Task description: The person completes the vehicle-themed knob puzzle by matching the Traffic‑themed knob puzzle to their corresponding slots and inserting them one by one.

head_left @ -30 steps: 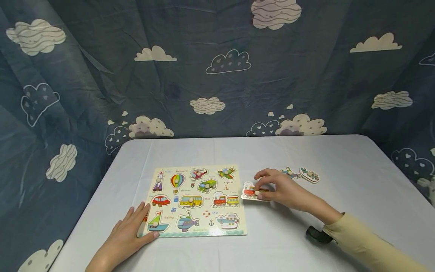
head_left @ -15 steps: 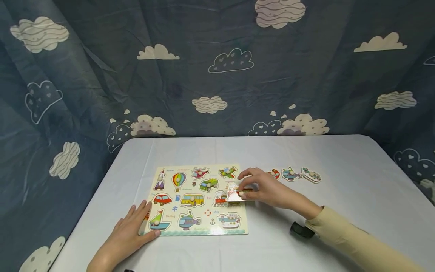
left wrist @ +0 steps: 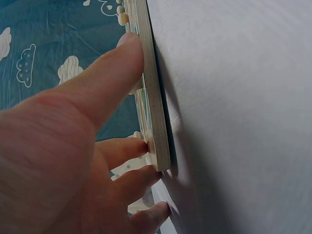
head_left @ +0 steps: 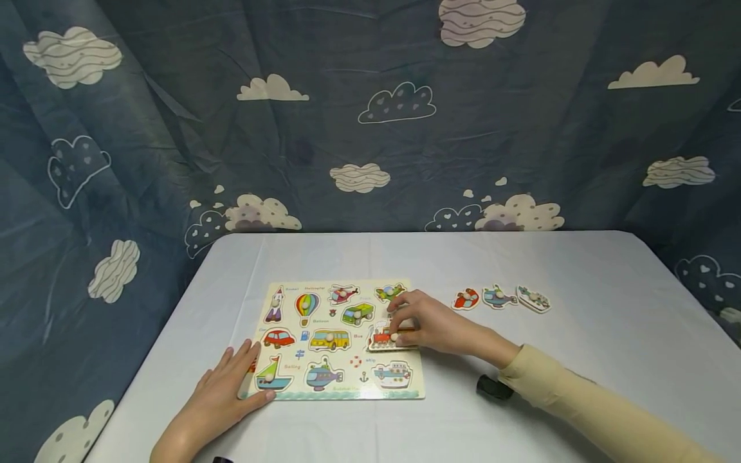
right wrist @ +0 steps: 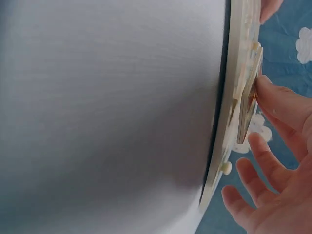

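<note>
A wooden peg puzzle board [head_left: 370,393] printed with vehicles lies on the white table. My left hand [head_left: 217,395] rests on its lower left corner, fingers spread and straight, thumb over the front edge [left wrist: 155,97]. My right hand [head_left: 440,325] pinches the knob of the train puzzle piece [head_left: 381,337] between thumb and finger. That piece is over the train picture on the board's right side, slightly tilted and close above the surface in the right wrist view, where its edge [right wrist: 247,100] shows. Part of the train piece is hidden by my fingers.
Right of the board lie three loose pieces: a red one [head_left: 466,299], a submarine-like one [head_left: 499,297] and a ship-like one [head_left: 534,299]. Knobbed pieces such as the bus [head_left: 330,340] and sailboat [head_left: 272,376] sit in the board. A cloud-patterned cloth [head_left: 324,141] hangs behind the table.
My right hand has carried the train piece left from beside the board to over the train picture and lowered it. The red loose piece has come into view. My left hand stays on the corner.
</note>
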Action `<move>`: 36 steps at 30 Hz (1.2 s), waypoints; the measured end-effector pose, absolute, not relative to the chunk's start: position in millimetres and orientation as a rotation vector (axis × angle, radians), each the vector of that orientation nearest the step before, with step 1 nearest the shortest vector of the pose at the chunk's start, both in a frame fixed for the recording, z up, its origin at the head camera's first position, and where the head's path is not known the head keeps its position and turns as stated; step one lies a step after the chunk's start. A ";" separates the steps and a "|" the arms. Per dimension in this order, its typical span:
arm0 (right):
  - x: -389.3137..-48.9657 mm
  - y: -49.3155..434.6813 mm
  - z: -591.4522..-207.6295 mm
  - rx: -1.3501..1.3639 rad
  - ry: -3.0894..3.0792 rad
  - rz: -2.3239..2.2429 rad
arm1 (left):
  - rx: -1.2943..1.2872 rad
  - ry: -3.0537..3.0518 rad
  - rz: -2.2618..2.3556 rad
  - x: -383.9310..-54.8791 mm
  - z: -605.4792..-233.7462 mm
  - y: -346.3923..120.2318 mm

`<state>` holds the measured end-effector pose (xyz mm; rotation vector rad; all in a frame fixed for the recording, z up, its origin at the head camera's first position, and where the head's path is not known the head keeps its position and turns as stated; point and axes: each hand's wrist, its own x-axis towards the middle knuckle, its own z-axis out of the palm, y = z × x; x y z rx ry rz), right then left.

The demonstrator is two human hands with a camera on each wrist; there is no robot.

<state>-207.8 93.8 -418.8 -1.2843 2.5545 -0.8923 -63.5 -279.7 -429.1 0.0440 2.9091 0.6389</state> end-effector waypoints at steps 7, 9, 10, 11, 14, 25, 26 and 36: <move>-210.4 85.9 -421.3 -1.313 2.552 -0.838 | 0.038 2.907 0.645 -64.7 -430.6 -279.6; -211.3 84.1 -420.9 -1.315 2.554 -0.825 | 0.039 2.909 0.645 -64.8 -430.8 -279.8; -211.7 83.5 -420.7 -1.314 2.555 -0.821 | 0.040 2.910 0.645 -65.0 -430.9 -279.8; -211.8 83.0 -420.3 -1.312 2.555 -0.817 | 0.040 2.910 0.646 -65.0 -430.8 -279.7; -212.3 82.6 -420.0 -1.297 2.558 -0.799 | 0.040 2.908 0.655 -65.3 -430.6 -279.5; -212.5 80.8 -421.5 -1.289 2.563 -0.781 | 0.045 2.926 0.665 -65.1 -429.8 -281.1; -212.5 80.7 -421.6 -1.288 2.562 -0.782 | 0.044 2.927 0.668 -65.3 -429.7 -281.2; -213.4 88.3 -417.8 -1.268 2.544 -0.804 | 0.050 2.925 0.665 -65.0 -430.8 -282.1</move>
